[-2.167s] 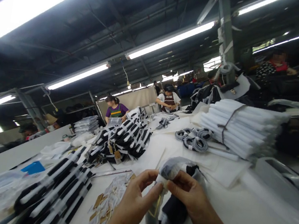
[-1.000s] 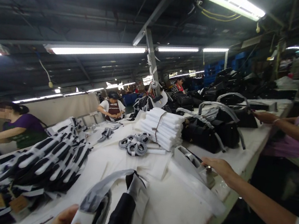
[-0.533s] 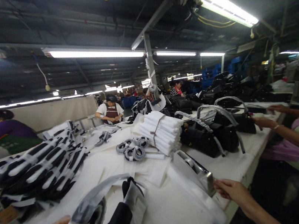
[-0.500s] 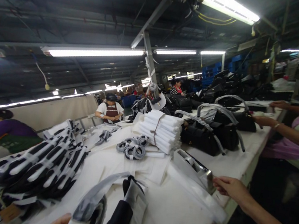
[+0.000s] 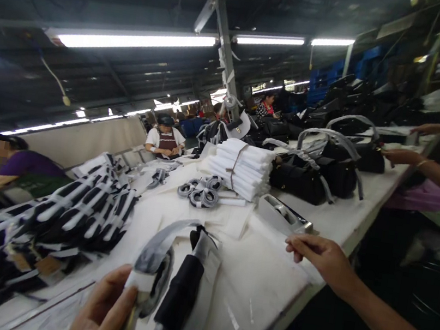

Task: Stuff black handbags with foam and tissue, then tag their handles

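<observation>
My left hand (image 5: 108,303) pinches a wrapped strap (image 5: 145,280) at the bottom centre, thumb and fingers on its white band. The strap curves in grey film around a black rolled piece (image 5: 181,294) on the table. My right hand (image 5: 314,253) is closed in a pinch just in front of the grey tape dispenser (image 5: 281,213), apart from it. Whatever lies between those fingertips is too small to make out. Small coiled rolls (image 5: 204,191) rest beyond the strap, beside a tied stack of white sheets (image 5: 240,168).
A pile of wrapped black straps (image 5: 84,216) covers the left of the white table (image 5: 251,291). Black handbags (image 5: 300,180) with wrapped handles stand at the back right. A person's hands (image 5: 405,157) are at the right; other people are at the left and far side.
My right hand has moved left and nearer, away from the tape dispenser's end. My left hand has come further into view on the strap. The whole view has shifted a little.
</observation>
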Tool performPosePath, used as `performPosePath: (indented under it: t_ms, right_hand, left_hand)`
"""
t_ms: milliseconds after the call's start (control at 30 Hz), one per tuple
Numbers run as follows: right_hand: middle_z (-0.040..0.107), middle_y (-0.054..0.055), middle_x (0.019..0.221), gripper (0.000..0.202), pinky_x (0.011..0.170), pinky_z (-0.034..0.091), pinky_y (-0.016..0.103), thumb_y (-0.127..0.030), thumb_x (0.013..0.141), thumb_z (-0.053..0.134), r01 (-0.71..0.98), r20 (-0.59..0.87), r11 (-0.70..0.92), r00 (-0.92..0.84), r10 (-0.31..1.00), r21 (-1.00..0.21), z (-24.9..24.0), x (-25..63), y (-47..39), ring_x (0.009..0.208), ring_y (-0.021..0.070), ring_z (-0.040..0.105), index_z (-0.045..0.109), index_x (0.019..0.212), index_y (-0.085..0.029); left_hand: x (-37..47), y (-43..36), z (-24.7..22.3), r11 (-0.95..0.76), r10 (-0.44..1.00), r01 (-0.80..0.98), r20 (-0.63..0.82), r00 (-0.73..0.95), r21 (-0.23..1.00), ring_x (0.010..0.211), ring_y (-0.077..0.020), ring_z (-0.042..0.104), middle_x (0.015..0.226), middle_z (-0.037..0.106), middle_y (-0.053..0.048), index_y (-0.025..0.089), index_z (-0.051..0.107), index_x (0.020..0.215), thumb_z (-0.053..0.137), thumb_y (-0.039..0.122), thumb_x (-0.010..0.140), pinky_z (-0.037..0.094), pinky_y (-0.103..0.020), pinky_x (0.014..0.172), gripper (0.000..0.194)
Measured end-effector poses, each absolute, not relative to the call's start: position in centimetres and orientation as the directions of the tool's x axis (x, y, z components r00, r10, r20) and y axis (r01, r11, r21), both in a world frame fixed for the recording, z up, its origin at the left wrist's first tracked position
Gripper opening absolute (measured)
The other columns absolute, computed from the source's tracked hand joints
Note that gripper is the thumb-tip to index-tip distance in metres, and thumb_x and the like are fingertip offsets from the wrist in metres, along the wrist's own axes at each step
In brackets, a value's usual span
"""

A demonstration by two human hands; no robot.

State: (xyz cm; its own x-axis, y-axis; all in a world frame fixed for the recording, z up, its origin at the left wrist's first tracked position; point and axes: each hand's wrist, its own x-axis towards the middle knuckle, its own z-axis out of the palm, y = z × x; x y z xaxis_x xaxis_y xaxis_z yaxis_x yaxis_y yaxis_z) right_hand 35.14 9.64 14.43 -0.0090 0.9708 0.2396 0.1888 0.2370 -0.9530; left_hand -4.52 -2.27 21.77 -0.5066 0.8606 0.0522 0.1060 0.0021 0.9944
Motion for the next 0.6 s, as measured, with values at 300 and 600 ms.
performPosePath:
  t_ms: [300, 600]
  right_hand:
    - [0.072, 0.006, 0.076, 0.026, 0.056, 0.051, 0.022, -0.041, 0.09, 0.067, -0.328, 0.387, 0.22, -0.643, 0.66, -0.919, 21.4, 20.3, 4.9, 0.059, 0.0122, 0.062, 0.077, 0.086, -0.017]
    - [0.065, 0.002, 0.058, 0.038, 0.048, 0.045, 0.02, -0.052, 0.078, 0.075, -0.201, 0.235, 0.14, -0.603, 0.763, -0.969, 22.4, 13.9, 3.9, 0.049, 0.0099, 0.056, 0.07, 0.068, -0.016]
  left_hand:
    - [-0.8, -3.1, 22.7, -0.203, 0.88, 0.09, 0.221, -0.42, 0.975, 0.075, -0.0152, 0.062, 0.085, 0.067, -0.003, 0.019, 0.064, 0.098, 0.076, 0.048, 0.077, 0.049, -0.023, 0.068, 0.038]
    - [-1.1, -3.7, 22.3, -0.287, 0.856, 0.253, 0.366, -0.365, 0.924, 0.087, -0.018, 0.061, 0.09, 0.066, -0.005, 0.019, 0.062, 0.099, 0.071, 0.038, 0.084, 0.049, -0.028, 0.08, 0.025]
